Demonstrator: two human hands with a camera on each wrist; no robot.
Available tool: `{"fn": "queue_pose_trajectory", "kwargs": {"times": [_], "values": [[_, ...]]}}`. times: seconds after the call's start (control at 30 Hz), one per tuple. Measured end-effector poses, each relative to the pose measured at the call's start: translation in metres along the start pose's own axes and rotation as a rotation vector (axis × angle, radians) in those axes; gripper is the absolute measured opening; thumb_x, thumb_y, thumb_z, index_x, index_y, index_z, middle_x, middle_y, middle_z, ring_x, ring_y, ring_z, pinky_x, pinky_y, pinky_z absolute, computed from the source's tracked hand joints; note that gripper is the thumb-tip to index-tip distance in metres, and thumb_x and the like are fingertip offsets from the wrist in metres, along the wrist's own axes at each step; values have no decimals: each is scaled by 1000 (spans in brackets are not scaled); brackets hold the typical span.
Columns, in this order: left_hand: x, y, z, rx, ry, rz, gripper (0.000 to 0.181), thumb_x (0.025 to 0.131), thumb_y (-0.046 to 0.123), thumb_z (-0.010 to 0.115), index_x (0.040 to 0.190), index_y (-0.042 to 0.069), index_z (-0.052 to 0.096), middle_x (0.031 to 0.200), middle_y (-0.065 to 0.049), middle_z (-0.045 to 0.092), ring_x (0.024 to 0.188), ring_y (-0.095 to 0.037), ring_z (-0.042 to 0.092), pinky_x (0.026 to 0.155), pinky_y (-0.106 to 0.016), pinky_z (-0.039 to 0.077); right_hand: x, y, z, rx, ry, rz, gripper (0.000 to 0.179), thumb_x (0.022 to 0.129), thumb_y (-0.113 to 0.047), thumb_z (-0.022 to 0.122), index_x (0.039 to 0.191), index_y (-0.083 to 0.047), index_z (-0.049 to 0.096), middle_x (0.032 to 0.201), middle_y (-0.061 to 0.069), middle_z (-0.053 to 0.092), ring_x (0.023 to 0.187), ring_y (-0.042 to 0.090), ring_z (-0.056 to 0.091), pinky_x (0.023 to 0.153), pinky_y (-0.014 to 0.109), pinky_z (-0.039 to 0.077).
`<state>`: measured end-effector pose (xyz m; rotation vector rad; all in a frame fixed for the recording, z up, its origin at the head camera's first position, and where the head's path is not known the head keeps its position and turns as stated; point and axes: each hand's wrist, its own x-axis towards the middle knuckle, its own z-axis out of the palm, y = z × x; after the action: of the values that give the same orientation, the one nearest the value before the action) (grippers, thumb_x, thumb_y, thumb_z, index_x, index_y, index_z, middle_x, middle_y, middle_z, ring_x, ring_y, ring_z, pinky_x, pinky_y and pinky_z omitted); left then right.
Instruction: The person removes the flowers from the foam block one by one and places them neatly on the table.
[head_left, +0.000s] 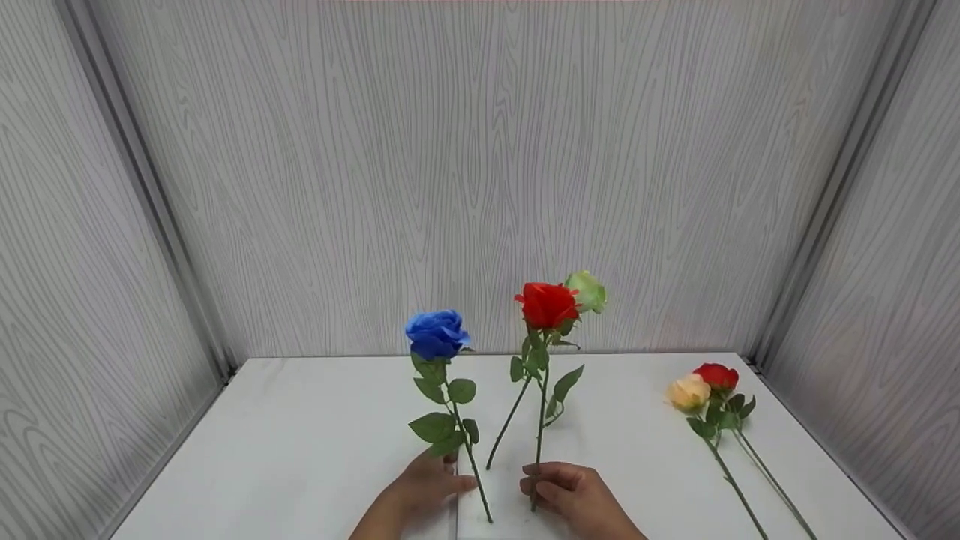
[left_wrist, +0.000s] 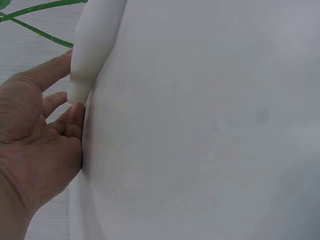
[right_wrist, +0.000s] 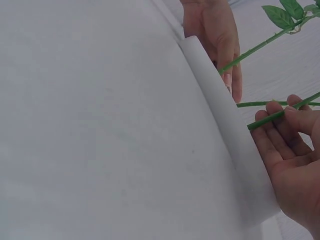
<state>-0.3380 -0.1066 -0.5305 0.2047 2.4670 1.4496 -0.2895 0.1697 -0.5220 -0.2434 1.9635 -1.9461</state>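
Observation:
In the head view my right hand point(head_left: 577, 491) pinches the lower stem of an upright-looking red rose point(head_left: 548, 306). Behind it a pale green rose point(head_left: 588, 292) slants, its stem end pointing down left. A blue rose point(head_left: 436, 334) stands to the left, its stem crossing in front of my left hand point(head_left: 429, 484). The left fingers look mostly straight and touch the rounded edge of a smooth white thing point(left_wrist: 150, 125), whose kind I cannot tell. In the right wrist view that white edge point(right_wrist: 212, 80) hides part of the left hand point(right_wrist: 212, 30).
At the right of the white table point(head_left: 315, 420) lie a peach rose point(head_left: 688, 392) and a second red rose point(head_left: 716, 376), stems toward the front right. Grey wood-grain panels point(head_left: 480, 172) enclose the back and both sides.

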Motion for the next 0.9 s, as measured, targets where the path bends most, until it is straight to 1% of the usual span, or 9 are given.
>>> {"fn": "queue_pose_trajectory", "kwargs": {"times": [0.1, 0.23, 0.33, 0.43, 0.53, 0.77, 0.9], "values": [[0, 0, 0, 1, 0, -4, 80, 82, 34, 83, 145, 3, 45, 144, -24, 54, 143, -46, 42, 116, -66, 32, 0, 0, 1, -10, 17, 4, 35, 99, -11, 62, 131, 2, 62, 116, 11, 74, 108, 15, 70, 96, 32, 59], [0, 1, 1, -14, -5, -9, 83, 82, 34, 83, 149, 5, 42, 147, -25, 52, 145, -47, 38, 117, -67, 29, -1, 2, 1, -44, 26, -21, 35, 98, -14, 63, 131, 1, 63, 112, 11, 75, 105, 15, 70, 95, 31, 59], [1, 0, 1, -10, -2, -11, 83, 81, 34, 83, 148, 6, 43, 146, -24, 53, 144, -46, 40, 117, -66, 30, 0, 5, 1, -49, 32, -47, 35, 99, -14, 63, 130, 2, 63, 110, 11, 75, 104, 15, 70, 95, 31, 59], [2, -1, 2, 8, 1, -28, 85, 80, 37, 84, 149, 8, 43, 144, -23, 55, 141, -46, 44, 116, -65, 33, 0, 9, 2, -53, 42, -62, 33, 99, -13, 62, 128, 3, 64, 107, 10, 76, 102, 16, 71, 94, 32, 60], [3, -1, 2, 16, -5, -30, 87, 80, 37, 84, 150, 7, 42, 145, -24, 55, 140, -48, 44, 115, -66, 34, 1, 11, 2, -63, 50, -69, 32, 99, -14, 61, 127, 2, 65, 103, 7, 76, 99, 16, 71, 91, 31, 60], [1, -1, 0, 15, -15, 26, 83, 82, 33, 83, 149, 4, 42, 144, -26, 54, 140, -48, 44, 115, -65, 34, 1, 12, -1, -56, 45, -94, 34, 99, -16, 62, 127, 3, 65, 103, 8, 76, 98, 17, 70, 90, 30, 60], [1, 0, 0, 12, -12, 40, 81, 83, 32, 82, 148, 2, 43, 144, -25, 55, 139, -46, 46, 115, -63, 36, 0, 11, -2, -48, 49, -95, 33, 99, -16, 62, 126, 3, 65, 103, 8, 76, 98, 17, 71, 89, 30, 60]]}}
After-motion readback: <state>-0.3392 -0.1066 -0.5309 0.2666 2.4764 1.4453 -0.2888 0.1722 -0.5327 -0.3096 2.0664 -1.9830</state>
